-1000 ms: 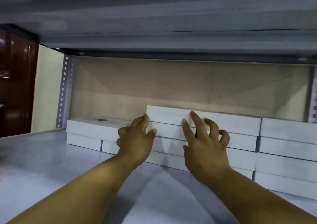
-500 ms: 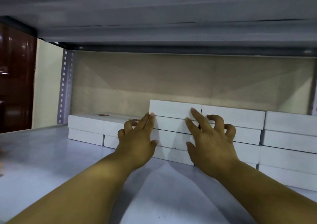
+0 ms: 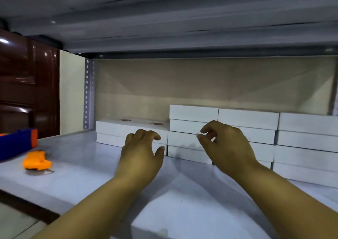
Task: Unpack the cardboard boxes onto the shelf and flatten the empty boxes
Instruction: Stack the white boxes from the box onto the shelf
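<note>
Both the left hand (image 3: 141,152) and right hand (image 3: 225,145) hang loosely curled, empty; square each flat white box (image 3: 193,113) flush on the grey metal shelf (image 3: 91,169).

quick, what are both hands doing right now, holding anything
Left hand: open, fingers loosely curled, holding nothing.
Right hand: open, fingers loosely curled, holding nothing, in front of the white boxes.

- I get a single head view, worn by the person, so no second view overlaps it.
- It faces forward into the shelf (image 3: 182,193), slightly downward, under the upper board.
- It sits close: forearms enter from the near edge, white boxes (image 3: 248,118) line the far wall.
</note>
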Demonstrator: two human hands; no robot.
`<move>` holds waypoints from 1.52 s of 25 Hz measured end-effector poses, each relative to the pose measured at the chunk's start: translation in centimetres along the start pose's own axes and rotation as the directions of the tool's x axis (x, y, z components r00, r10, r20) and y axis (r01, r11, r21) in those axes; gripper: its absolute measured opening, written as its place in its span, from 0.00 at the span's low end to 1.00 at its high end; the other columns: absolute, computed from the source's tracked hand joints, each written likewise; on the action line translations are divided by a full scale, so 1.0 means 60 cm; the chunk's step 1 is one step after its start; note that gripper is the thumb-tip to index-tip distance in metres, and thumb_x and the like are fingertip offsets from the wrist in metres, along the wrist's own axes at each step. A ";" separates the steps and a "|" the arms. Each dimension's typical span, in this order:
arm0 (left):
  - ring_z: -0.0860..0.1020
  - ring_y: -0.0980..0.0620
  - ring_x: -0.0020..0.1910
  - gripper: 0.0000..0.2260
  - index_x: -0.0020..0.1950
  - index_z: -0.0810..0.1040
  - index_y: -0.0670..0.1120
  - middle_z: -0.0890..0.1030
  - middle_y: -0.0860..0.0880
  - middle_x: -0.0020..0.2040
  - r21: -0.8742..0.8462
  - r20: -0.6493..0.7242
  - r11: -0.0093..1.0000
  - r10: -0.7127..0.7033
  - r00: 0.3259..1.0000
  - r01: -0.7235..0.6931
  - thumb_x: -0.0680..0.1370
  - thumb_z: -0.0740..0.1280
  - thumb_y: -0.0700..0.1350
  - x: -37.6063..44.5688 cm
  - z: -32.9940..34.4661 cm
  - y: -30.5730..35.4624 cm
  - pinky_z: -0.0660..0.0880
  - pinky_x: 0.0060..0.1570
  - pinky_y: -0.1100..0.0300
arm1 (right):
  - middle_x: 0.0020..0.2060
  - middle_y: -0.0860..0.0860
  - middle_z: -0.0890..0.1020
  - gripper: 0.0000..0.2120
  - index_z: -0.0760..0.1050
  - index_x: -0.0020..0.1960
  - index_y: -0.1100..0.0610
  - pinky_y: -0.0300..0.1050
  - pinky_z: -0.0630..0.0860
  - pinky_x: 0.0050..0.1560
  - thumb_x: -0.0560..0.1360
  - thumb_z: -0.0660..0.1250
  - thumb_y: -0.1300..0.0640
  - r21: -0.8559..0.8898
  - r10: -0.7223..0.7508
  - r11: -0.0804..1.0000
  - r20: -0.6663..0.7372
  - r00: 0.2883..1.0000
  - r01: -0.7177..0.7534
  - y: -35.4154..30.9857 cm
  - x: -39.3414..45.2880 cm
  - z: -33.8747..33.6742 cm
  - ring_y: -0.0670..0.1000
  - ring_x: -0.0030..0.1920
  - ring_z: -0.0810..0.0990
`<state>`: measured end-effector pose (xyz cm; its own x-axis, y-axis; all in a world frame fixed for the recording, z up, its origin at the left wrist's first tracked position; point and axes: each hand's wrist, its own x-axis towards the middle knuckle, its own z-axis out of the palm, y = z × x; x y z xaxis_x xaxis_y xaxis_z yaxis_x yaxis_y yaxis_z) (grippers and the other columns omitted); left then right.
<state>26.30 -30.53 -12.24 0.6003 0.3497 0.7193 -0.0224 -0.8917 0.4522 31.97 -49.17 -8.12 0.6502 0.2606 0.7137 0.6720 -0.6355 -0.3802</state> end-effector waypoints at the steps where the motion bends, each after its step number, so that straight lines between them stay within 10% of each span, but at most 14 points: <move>1: 0.66 0.53 0.63 0.12 0.62 0.73 0.53 0.72 0.56 0.61 -0.018 -0.007 1.000 0.014 1.000 -0.014 0.79 0.64 0.51 -0.015 -0.014 -0.002 0.68 0.57 0.60 | 0.41 0.40 0.79 0.07 0.76 0.53 0.48 0.42 0.73 0.44 0.77 0.64 0.48 0.035 0.018 0.999 0.026 1.000 -0.019 -0.014 -0.007 -0.002 0.46 0.43 0.78; 9: 0.75 0.66 0.46 0.09 0.46 0.75 0.59 0.78 0.60 0.45 -0.294 0.026 0.956 0.020 0.999 -0.012 0.77 0.68 0.44 -0.131 -0.157 -0.028 0.71 0.37 0.74 | 0.37 0.40 0.79 0.04 0.77 0.42 0.49 0.38 0.74 0.39 0.76 0.67 0.53 0.364 -0.080 0.929 0.031 0.996 0.063 -0.130 -0.121 0.007 0.43 0.37 0.76; 18: 0.80 0.56 0.40 0.03 0.45 0.78 0.56 0.81 0.58 0.39 -0.342 0.041 0.925 -0.161 0.986 0.166 0.74 0.69 0.47 -0.286 -0.300 -0.147 0.78 0.41 0.56 | 0.38 0.42 0.79 0.02 0.79 0.44 0.53 0.33 0.72 0.39 0.76 0.69 0.57 0.580 -0.215 0.809 0.151 0.965 0.089 -0.262 -0.274 0.080 0.43 0.40 0.76; 24: 0.79 0.57 0.40 0.03 0.46 0.79 0.55 0.82 0.57 0.41 -0.356 0.070 0.865 -0.353 0.933 0.354 0.73 0.68 0.49 -0.426 -0.363 -0.266 0.75 0.39 0.61 | 0.40 0.42 0.79 0.01 0.79 0.47 0.52 0.36 0.75 0.41 0.76 0.69 0.56 0.642 -0.300 0.765 0.290 0.909 0.047 -0.346 -0.373 0.172 0.44 0.42 0.76; 38: 0.78 0.64 0.45 0.06 0.49 0.78 0.54 0.81 0.60 0.44 -0.144 0.046 0.693 -0.708 0.705 0.706 0.76 0.68 0.42 -0.721 -0.531 -0.489 0.73 0.38 0.69 | 0.44 0.39 0.79 0.02 0.76 0.50 0.46 0.35 0.76 0.49 0.77 0.67 0.51 0.573 -0.398 0.798 0.734 0.551 -0.188 -0.523 -0.599 0.385 0.40 0.47 0.77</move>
<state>-24.45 -10.31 -39.82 0.4759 0.8644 0.1623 0.2932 -0.3299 0.8973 -4.31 -21.81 -35.43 0.3511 0.9296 0.1121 0.6173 -0.1397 -0.7742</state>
